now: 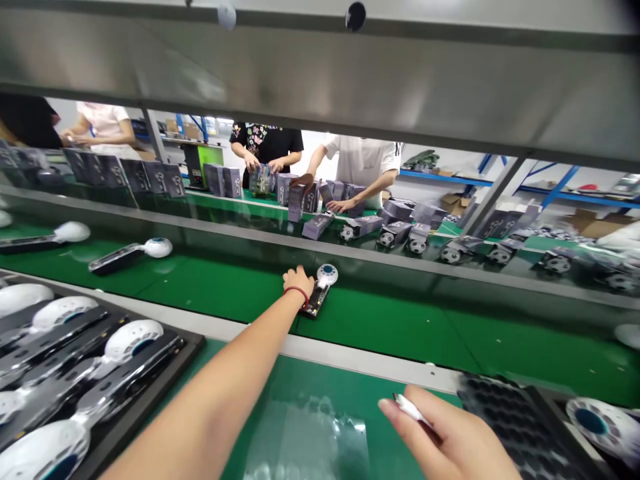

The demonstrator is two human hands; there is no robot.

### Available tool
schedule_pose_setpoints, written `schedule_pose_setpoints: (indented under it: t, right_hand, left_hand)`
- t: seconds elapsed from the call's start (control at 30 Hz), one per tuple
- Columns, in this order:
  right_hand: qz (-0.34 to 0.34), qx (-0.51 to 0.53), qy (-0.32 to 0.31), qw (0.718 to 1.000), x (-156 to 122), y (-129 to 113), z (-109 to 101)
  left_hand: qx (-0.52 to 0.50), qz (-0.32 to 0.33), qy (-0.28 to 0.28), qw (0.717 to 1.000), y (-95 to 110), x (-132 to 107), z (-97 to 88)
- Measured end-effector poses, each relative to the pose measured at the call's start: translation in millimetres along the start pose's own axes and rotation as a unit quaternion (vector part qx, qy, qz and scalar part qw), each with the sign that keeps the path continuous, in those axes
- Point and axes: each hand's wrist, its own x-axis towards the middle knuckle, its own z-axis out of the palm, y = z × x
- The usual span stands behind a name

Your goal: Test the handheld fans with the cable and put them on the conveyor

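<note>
My left hand [299, 283], with a red band at the wrist, reaches onto the green belt, its fingers curled at the left side of a handheld device [327, 274]. The device has a white round head with a blue centre and a dark handle showing circuit parts; the hand and wrist partly cover it. At the lower right, my right hand [440, 427] pinches a small white piece with a dark tip [409, 407] between thumb and forefinger. A clear plastic sheet or bag [310, 440] lies on the green work surface between my arms.
A black tray [193, 343] with several similar devices stands at left; a dark dimpled tray [515, 413] lies right. More devices [157, 248] rest on the belt [390, 320]. Beyond it, co-workers [363, 167] handle purple-grey boxes [317, 227]. A metal shelf [320, 73] hangs overhead.
</note>
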Motion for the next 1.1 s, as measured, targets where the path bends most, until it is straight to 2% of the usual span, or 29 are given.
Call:
schedule_pose_setpoints:
  t: [0.07, 0.13, 0.2, 0.27, 0.37, 0.43, 0.53, 0.63, 0.7, 0.77, 0.9, 1.1]
  right_hand:
    - [0.006, 0.03, -0.03, 0.999, -6.8, -3.4, 1.0]
    - [0.007, 0.07, -0.052, 0.996, -15.2, -3.6, 8.3]
    - [-0.011, 0.111, -0.072, 0.991, -25.6, -1.1, 21.0]
    - [-0.043, 0.143, -0.091, 0.985, -38.0, 3.1, 36.7]
    - [-0.084, 0.158, -0.098, 0.979, -57.7, 8.9, 59.2]
    - [-0.093, 0.14, -0.097, 0.981, -69.2, 10.3, 70.6]
    - [-0.073, 0.101, -0.1, 0.987, -82.2, 6.8, 80.0]
    - [-0.053, 0.072, -0.107, 0.99, -90.3, -2.0, 80.9]
    - [-0.039, 0.05, -0.113, 0.992, -92.6, -8.9, 78.6]
    - [-0.019, 0.035, -0.116, 0.992, -91.9, -14.8, 75.7]
    - [0.012, 0.039, -0.107, 0.993, -83.7, -21.7, 72.6]
    - [0.019, 0.065, -0.109, 0.992, -72.6, -25.1, 72.3]
  left_hand:
    - [0.03, 0.075, -0.003, 0.997, 3.1, -18.0, -11.8]
    - [0.049, 0.176, -0.038, 0.983, 4.3, -53.0, -25.1]
    - [0.058, 0.279, -0.109, 0.952, 0.0, -103.8, -37.5]
    - [0.057, 0.363, -0.19, 0.91, -11.9, -161.7, -45.8]
    - [0.07, 0.414, -0.295, 0.858, -38.1, -234.1, -44.8]
    - [0.091, 0.424, -0.339, 0.835, -52.2, -260.9, -37.9]
    - [0.106, 0.411, -0.341, 0.839, -58.9, -273.2, -31.7]
    - [0.11, 0.384, -0.338, 0.852, -54.1, -272.2, -37.2]
    - [0.096, 0.388, -0.348, 0.848, -51.1, -271.7, -42.5]
    - [0.086, 0.397, -0.351, 0.844, -50.1, -272.7, -45.0]
    - [0.107, 0.38, -0.326, 0.859, -50.6, -274.9, -44.1]
    - [0.069, 0.408, -0.354, 0.839, -49.1, -270.9, -52.7]
